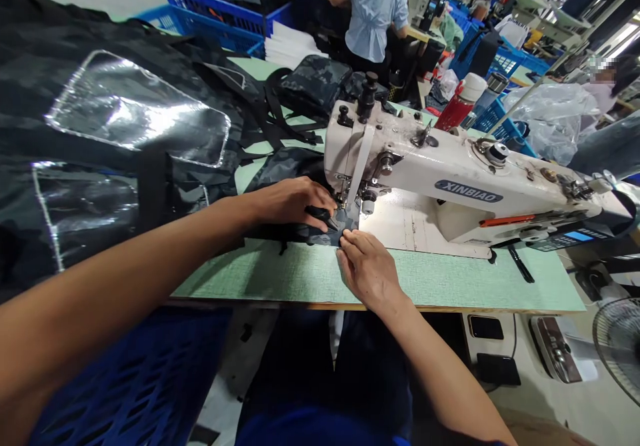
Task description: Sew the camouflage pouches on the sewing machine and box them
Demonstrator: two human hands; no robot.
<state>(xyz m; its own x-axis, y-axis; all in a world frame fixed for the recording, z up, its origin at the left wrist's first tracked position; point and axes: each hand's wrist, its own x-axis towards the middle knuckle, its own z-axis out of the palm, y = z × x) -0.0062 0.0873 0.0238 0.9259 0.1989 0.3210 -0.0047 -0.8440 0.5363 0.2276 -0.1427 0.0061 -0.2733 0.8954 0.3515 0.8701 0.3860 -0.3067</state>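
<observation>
A dark camouflage fabric piece (300,229) lies under the needle of a white sewing machine (450,179) on a pale green table (300,276). My left hand (293,199) rests on the fabric just left of the needle, fingers curled down on it and round a small dark tool. My right hand (365,266) pinches the fabric's near edge right in front of the presser foot.
A big heap of dark camouflage bags with clear plastic windows (135,109) fills the left. Blue crates (220,6) and a person in a light blue shirt (375,13) are behind. A red bottle (457,103) stands past the machine. A fan (620,346) sits low right.
</observation>
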